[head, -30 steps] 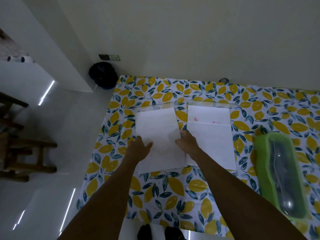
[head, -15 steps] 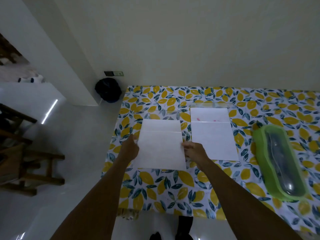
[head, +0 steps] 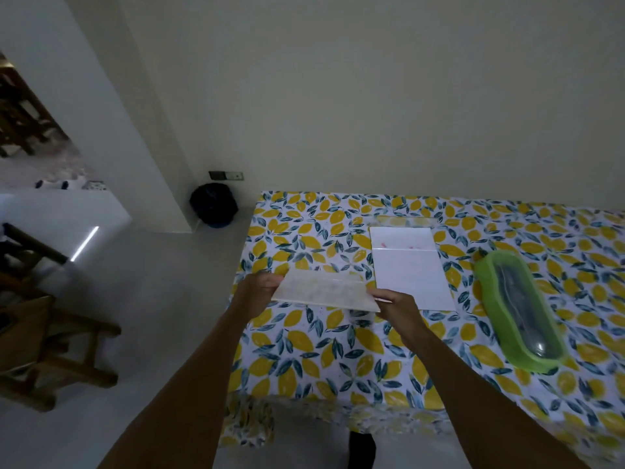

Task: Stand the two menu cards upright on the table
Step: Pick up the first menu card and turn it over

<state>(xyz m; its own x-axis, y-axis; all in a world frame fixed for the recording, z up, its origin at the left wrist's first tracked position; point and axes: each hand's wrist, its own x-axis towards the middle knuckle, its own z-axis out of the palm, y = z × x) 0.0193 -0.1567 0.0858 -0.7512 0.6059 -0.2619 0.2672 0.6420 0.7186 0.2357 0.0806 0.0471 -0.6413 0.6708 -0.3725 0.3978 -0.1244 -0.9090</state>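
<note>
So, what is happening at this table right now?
A person is holding one menu card with both hands, the left hand on its left edge and the right hand on its right edge, lifted and tilted above the table. It is not standing yet. The second menu card lies flat on the lemon-patterned cloth, untouched. A green container with a clear lid sits to the right of it.

No text can be read — the flat menu card (head: 411,269), beyond the right hand's fingers (head: 382,294), shows only blurred pink marks.
</note>
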